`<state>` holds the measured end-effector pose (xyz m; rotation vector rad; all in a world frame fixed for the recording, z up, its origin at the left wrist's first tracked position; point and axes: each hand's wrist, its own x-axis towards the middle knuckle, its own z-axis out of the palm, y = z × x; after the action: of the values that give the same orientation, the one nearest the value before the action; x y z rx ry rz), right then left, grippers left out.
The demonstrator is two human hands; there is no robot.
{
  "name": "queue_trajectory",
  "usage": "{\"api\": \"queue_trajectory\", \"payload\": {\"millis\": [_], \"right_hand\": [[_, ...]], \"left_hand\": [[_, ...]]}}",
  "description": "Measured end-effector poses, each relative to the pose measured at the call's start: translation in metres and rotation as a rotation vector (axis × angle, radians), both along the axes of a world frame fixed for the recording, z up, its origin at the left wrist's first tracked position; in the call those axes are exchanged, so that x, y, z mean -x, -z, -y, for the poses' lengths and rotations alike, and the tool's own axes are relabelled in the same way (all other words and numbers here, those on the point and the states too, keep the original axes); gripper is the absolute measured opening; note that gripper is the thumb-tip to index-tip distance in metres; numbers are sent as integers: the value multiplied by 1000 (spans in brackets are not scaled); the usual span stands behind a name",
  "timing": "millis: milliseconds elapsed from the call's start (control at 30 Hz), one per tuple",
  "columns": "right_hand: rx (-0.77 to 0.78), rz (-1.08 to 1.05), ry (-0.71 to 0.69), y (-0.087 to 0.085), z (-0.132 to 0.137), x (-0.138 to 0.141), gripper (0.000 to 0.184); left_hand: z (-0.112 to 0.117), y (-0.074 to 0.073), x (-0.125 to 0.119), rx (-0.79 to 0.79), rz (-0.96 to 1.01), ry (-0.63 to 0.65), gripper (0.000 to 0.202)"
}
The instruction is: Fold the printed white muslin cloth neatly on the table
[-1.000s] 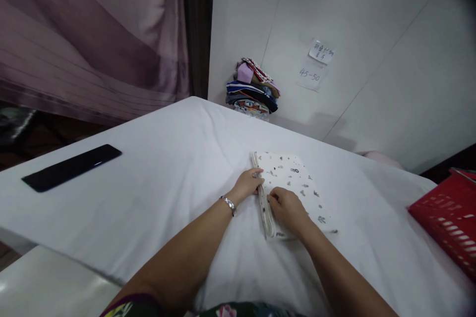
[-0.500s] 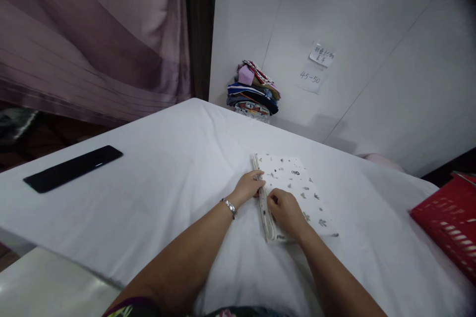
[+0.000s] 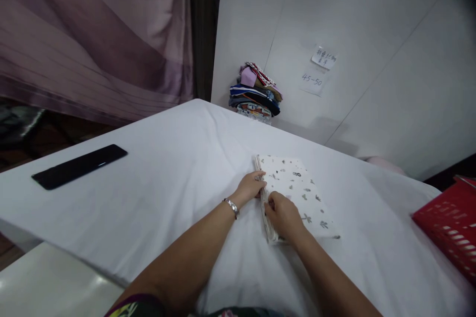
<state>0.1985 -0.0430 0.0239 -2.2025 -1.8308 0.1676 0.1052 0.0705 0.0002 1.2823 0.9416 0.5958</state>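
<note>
A folded white cloth with small grey prints (image 3: 297, 193) lies on the white-covered table (image 3: 167, 178). My left hand (image 3: 251, 185), a silver bracelet on its wrist, grips the cloth's left folded edge with curled fingers. My right hand (image 3: 282, 215) rests on the near part of the cloth, its fingers bent and pinching the same edge a little closer to me.
A long black flat object (image 3: 80, 166) lies at the table's left. A pile of folded colourful clothes (image 3: 256, 91) sits against the wall at the far corner. A red plastic basket (image 3: 448, 223) stands at the right. Paper notes (image 3: 318, 67) hang on the wall.
Both hands stay on the cloth's left edge. The right hand has slid slightly toward me and the left; the view has shifted a little.
</note>
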Motion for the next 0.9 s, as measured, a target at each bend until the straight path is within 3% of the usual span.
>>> {"api": "queue_trajectory", "payload": {"millis": [233,367,533,700,900], "right_hand": [[8,92,-46,3,2,4,7],[20,31,-44,-4,3,3,6],[78,-145,-104,-20,-2,-12,20],[-60,-151,-186,-27,-33,-37,22],[-100,-59,-257,-18,-98,-52,30]], "left_hand": [[-1,2,1,-29,-37,-21,77],[-2,4,-1,-5,-35,-31,73],[-1,5,-2,-11,-44,-51,67],[1,4,-2,-43,-78,-86,58],[0,15,-6,-108,-161,-124,37]]}}
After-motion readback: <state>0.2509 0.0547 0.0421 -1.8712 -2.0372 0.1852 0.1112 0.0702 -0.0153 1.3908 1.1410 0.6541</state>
